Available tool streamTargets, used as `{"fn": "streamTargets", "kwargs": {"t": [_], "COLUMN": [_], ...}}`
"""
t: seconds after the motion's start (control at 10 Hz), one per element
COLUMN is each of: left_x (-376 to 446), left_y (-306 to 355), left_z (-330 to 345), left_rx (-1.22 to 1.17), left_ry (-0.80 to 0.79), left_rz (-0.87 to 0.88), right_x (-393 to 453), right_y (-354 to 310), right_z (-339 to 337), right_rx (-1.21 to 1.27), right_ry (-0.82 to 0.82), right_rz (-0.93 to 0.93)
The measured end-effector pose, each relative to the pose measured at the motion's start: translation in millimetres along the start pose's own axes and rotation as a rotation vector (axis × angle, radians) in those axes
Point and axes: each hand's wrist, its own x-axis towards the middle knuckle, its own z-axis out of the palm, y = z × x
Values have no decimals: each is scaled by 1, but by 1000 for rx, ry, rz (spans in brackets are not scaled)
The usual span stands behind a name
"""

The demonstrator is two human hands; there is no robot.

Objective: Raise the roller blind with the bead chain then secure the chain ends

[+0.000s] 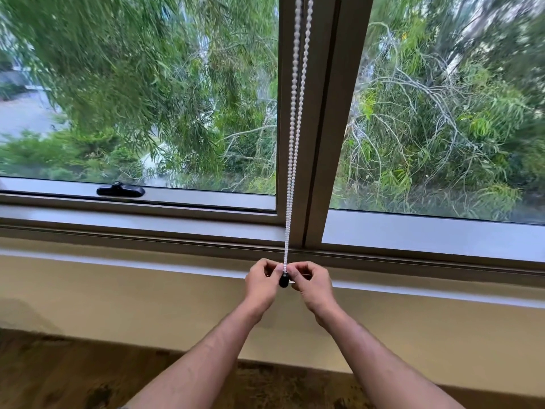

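Observation:
A white bead chain (295,119) hangs in two strands down the grey window mullion (321,113), the strands meeting just below the sill. A small black piece (283,281) sits at the chain's lower end. My left hand (261,283) and my right hand (312,286) pinch the chain end from either side, fingertips touching right above the black piece. Both strands run taut and straight up out of the frame. The roller blind itself is out of view; both panes are uncovered.
A black window latch (121,191) sits on the left sash's bottom rail. The white sill (147,222) runs across the view above a cream wall (118,305). Dark wooden floor (59,376) lies below. Trees fill the glass.

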Motion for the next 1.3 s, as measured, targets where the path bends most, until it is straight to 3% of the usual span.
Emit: {"fn": "streamTargets", "kwargs": {"t": [0.3, 1.1, 1.3], "left_x": [6, -11, -21], "left_y": [5, -3, -5], "left_z": [5, 0, -10], "left_rx": [-37, -34, 149], "left_ry": [-8, 49, 111], "left_rz": [-78, -56, 4], "right_x": [5, -11, -11], "right_y": [0, -14, -21], "right_z": [-3, -6, -15], "right_rx": [-8, -130, -205], "right_ry": [-23, -67, -44], "right_rz": [24, -30, -46]}}
